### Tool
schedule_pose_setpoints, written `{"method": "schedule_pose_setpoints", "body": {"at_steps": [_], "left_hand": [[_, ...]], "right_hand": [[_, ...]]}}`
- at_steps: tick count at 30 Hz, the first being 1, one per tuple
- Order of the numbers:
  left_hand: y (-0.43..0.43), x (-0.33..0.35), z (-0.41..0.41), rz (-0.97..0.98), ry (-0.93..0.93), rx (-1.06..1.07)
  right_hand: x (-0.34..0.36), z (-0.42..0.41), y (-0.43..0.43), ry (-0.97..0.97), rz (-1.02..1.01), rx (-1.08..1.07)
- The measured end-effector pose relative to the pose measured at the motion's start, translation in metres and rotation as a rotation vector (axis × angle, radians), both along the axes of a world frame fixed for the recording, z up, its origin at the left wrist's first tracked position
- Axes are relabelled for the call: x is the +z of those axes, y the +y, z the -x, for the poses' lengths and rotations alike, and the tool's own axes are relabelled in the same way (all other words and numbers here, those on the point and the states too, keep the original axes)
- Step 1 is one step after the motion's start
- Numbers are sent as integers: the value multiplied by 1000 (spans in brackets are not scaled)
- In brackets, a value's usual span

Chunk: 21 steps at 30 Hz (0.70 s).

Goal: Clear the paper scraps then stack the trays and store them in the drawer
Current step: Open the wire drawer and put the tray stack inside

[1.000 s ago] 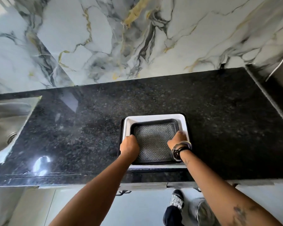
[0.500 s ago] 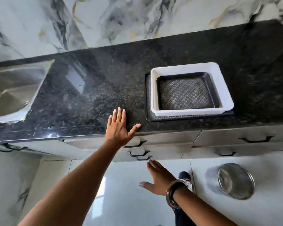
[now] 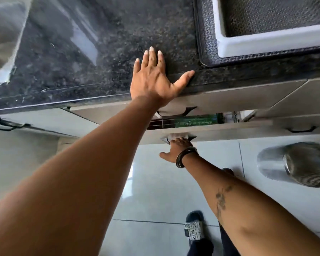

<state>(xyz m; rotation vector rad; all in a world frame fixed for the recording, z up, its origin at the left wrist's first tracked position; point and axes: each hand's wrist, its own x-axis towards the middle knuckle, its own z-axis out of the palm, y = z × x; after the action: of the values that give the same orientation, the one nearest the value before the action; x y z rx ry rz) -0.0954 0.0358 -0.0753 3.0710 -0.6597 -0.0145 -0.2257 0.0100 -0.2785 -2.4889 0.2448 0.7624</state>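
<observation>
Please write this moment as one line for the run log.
left hand: flat on counter | right hand: on drawer handle | drawer: partly open | trays: stacked on counter

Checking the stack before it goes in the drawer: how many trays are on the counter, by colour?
Black trays: 2, the bottom tray and the inner tray
White trays: 1, the middle tray
Total: 3

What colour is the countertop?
Black speckled stone countertop, clearest in the head view.
</observation>
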Motion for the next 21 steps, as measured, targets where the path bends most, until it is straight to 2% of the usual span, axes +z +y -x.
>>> {"method": "schedule_pose_setpoints", "body": {"at_steps": [7,10,13,17,19,20,21], "left_hand": [[2,6,-6,-31,58,12],[0,7,-3,-41,73,7],[-1,7,-1,-33,117,24],[-5,21,-4,1,226,58],[-9,26,-8,87,321,122],[-15,33,-11,158,378,183],[-21,39,-12,240,444,269]], "right_hand": [[23,140,54,306,-134,3],[33,189,71,419,-87,85],[49,194,63,466,-63,171],[105,153,19,561,-213,307],[155,132,-28,418,-334,210],[182,120,-61,253,-384,64],[206,109,-95,-2,-373,-129]]}}
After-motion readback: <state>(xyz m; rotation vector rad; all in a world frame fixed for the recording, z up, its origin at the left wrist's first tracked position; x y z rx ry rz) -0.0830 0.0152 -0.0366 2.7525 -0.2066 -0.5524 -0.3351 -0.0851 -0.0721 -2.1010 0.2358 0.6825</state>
